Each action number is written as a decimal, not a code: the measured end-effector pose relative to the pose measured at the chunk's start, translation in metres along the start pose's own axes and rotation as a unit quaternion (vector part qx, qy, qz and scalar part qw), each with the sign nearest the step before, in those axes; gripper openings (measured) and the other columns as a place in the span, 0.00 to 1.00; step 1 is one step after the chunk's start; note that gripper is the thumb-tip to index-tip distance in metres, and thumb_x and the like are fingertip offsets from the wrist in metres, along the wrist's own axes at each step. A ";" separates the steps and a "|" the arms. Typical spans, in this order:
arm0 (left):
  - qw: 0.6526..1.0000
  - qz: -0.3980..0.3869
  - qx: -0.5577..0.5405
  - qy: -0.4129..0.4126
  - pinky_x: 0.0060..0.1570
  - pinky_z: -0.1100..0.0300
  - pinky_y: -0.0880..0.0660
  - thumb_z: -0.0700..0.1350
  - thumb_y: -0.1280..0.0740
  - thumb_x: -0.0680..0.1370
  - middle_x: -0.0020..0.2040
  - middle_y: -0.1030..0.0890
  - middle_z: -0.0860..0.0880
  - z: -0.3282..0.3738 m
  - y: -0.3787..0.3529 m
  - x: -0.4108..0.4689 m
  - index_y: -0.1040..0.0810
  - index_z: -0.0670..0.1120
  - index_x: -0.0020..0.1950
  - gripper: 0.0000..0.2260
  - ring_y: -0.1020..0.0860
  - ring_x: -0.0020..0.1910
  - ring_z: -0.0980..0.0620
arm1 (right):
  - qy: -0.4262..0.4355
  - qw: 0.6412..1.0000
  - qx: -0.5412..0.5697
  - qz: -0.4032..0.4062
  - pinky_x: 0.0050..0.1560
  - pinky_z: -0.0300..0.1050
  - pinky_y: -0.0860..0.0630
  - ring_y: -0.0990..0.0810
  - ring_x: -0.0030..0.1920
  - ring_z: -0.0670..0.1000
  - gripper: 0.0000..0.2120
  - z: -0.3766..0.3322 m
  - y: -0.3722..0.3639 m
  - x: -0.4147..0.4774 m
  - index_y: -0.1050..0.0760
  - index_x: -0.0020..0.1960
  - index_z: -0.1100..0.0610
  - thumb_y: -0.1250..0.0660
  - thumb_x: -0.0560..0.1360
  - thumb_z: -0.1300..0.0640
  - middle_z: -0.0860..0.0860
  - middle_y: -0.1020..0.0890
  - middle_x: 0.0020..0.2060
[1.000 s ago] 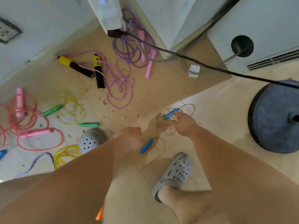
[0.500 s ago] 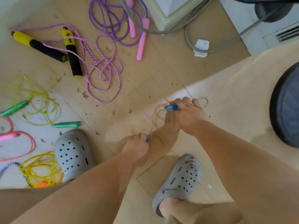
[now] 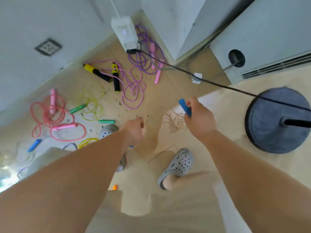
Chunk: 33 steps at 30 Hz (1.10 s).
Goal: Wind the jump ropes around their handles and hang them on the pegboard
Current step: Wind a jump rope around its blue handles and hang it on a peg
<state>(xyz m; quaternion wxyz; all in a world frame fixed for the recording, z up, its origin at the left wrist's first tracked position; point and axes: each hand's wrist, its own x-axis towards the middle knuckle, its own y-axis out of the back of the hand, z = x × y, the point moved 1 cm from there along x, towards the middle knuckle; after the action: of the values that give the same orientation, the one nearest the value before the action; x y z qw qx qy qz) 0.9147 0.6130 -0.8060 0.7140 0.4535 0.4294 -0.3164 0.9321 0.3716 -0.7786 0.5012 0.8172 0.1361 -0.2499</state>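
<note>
Floor (image 3: 168,91): tan wood-look boards, part in shade and part in bright light, littered with small dark flecks. White walls (image 3: 33,22) bound it on the far side; a wall socket (image 3: 48,47) is set low on the left wall. A white cabinet (image 3: 269,39) with a round hole and a louvred vent stands at the right. A dark round stand base (image 3: 269,125) sits on the floor near the right edge. A black cable (image 3: 218,84) runs taut from a white power strip (image 3: 124,32) by the corner across to it.

Loose jump ropes lie on the floor:
- a red-pink rope (image 3: 50,121) with pink handles, left;
- a speckled pink rope (image 3: 133,91) with yellow-and-black handles, centre;
- a purple rope (image 3: 144,61) with pink handles, at the corner;
- a thin yellow rope (image 3: 92,101) with green handles.

The person stands in grey clogs (image 3: 178,165).

The right hand (image 3: 200,118) is raised, fingers curled round a blue handle (image 3: 184,107). A thin tan rope (image 3: 175,121) hangs in a tangle just below it. The left hand (image 3: 134,132) is closed in a fist; only a blue tip (image 3: 131,146) of the second handle shows beneath it.
</note>
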 end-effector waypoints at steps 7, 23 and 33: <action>0.950 0.051 -0.303 0.063 0.33 0.56 0.21 0.31 0.40 0.74 0.43 0.22 0.42 0.006 0.096 -0.226 0.26 0.45 0.64 0.20 0.21 0.33 0.45 | 0.070 0.978 0.192 -0.034 0.52 0.52 0.22 0.19 0.49 0.52 0.12 -0.112 0.170 -0.151 0.28 0.65 0.52 0.36 0.82 0.55 0.48 0.20 0.49; 0.786 0.108 -0.569 -0.219 0.32 0.56 0.34 0.57 0.29 0.72 0.36 0.24 0.46 0.077 0.167 -0.598 0.19 0.43 0.48 0.17 0.31 0.30 0.49 | 0.413 0.886 0.042 -0.205 0.46 0.52 0.23 0.20 0.41 0.51 0.17 -0.303 0.386 -0.343 0.33 0.50 0.46 0.24 0.73 0.51 0.49 0.16 0.42; 0.800 0.155 -0.522 -0.250 0.35 0.58 0.30 0.35 0.30 0.77 0.39 0.20 0.46 -0.011 0.181 -0.655 0.22 0.41 0.53 0.06 0.27 0.33 0.51 | 0.425 0.878 0.007 -0.219 0.43 0.45 0.21 0.24 0.39 0.43 0.36 -0.383 0.367 -0.370 0.35 0.73 0.42 0.23 0.72 0.59 0.45 0.22 0.40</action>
<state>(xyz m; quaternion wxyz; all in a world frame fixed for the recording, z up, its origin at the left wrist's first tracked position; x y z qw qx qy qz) 0.7811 0.7339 -0.1501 0.9647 -0.0224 0.2603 -0.0314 0.8995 0.5525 -0.1589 0.3219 0.7974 0.5102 0.0173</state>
